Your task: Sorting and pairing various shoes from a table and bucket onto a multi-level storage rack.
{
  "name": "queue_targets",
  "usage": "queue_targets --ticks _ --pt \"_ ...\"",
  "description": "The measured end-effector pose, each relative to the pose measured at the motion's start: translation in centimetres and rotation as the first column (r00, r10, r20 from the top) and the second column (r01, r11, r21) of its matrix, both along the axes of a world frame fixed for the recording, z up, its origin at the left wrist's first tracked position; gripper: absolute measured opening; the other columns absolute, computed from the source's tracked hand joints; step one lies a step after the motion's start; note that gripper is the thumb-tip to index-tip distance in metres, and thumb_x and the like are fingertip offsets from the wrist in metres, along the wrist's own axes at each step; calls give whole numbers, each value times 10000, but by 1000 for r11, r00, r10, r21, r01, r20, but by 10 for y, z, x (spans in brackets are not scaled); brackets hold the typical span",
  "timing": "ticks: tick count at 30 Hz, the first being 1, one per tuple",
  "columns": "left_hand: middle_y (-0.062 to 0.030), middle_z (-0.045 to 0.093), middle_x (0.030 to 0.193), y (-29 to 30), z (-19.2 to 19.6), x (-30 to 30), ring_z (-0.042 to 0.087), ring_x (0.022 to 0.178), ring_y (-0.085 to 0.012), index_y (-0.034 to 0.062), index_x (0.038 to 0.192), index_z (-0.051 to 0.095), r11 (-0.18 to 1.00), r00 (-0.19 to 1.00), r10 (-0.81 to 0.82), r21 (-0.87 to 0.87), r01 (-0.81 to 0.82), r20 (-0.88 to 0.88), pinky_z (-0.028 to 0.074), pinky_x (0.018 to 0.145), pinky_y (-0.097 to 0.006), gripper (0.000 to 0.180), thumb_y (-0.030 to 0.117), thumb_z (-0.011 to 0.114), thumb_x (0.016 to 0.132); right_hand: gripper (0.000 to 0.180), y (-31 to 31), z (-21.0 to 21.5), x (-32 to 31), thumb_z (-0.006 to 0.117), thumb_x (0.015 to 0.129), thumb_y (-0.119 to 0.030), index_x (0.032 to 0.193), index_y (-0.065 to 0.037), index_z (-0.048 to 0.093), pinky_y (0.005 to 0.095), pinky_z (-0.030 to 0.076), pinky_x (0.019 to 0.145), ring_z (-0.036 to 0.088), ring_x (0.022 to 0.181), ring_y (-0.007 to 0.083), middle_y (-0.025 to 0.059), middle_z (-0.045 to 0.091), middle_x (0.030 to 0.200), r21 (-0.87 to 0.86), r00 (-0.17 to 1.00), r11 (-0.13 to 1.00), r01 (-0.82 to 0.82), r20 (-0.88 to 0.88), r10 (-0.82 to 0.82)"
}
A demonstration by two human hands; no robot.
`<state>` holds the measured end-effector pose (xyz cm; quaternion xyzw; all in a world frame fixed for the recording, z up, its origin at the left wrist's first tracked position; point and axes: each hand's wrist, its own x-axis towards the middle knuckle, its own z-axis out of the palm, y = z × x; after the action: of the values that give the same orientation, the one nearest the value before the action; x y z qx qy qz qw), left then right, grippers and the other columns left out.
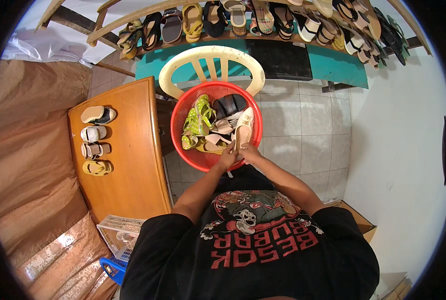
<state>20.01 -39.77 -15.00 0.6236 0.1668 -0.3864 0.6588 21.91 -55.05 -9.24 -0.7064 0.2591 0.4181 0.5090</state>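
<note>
A cream flat shoe (pixel 244 131) with a decorated toe points away from me over the right side of a red plastic basket (pixel 176 131). My right hand (pixel 251 153) is closed on its heel end. Against the other side of the heel, my left hand (pixel 228 156) is closed too, its fingertips partly hidden. Beneath and beside the shoe, the basket holds green polka-dot sandals (pixel 199 117), a black strapped slide (pixel 229 105), a yellow sandal (pixel 210 146) and several pale shoes (pixel 222 126).
The basket rests on a cream plastic chair (pixel 213 52). Left stands a wooden table (pixel 125 150) with several shoes in a column (pixel 97 133). Ahead, a wooden rack (pixel 155 49) carries a row of sandals above a green bench (pixel 333 62). A white crate (pixel 120 231) stands at lower left; a wall (pixel 403 150) bounds the right.
</note>
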Motion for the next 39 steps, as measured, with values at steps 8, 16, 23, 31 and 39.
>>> queue_targets --ticks 8,16,23,31,39 --pt "-151 625 1213 6 51 26 630 1042 -194 -15 1431 427 993 990 -67 85 78 -121 498 905 -293 468 174 478 1006 380 1 2 3 570 839 -298 1117 -51 651 336 524 481 633 559 215 101 673 815 -17 980 981 -195 28 195" --pt "-48 633 1239 39 57 18 596 1066 -215 113 1418 484 1000 982 -25 9 27 -189 465 820 -311 521 363 531 964 352 -5 -2 24 580 877 -306 1137 -72 618 330 510 492 636 577 189 76 660 854 49 939 938 -343 -2 343" --pt "-108 557 1377 89 15 -29 576 1151 -279 119 1481 397 989 978 144 57 -136 -148 479 928 -436 563 428 425 1011 316 14 -7 27 554 893 -298 1105 -83 647 304 487 484 587 572 154 37 654 861 44 959 958 -282 42 281" --pt "-49 650 1158 96 43 -70 628 941 -201 86 1408 500 896 886 439 139 -421 -149 523 759 -352 479 273 516 967 275 39 -30 13 553 901 -226 1105 -47 593 298 442 437 542 507 146 68 631 805 145 920 909 -391 62 386" --pt "-35 649 1114 100 23 -91 613 830 -146 92 1396 518 854 850 515 -23 -520 -115 467 620 -272 499 275 569 934 335 93 -11 11 584 880 -166 1191 -45 556 267 437 446 570 558 130 60 633 876 92 820 824 -560 206 534"
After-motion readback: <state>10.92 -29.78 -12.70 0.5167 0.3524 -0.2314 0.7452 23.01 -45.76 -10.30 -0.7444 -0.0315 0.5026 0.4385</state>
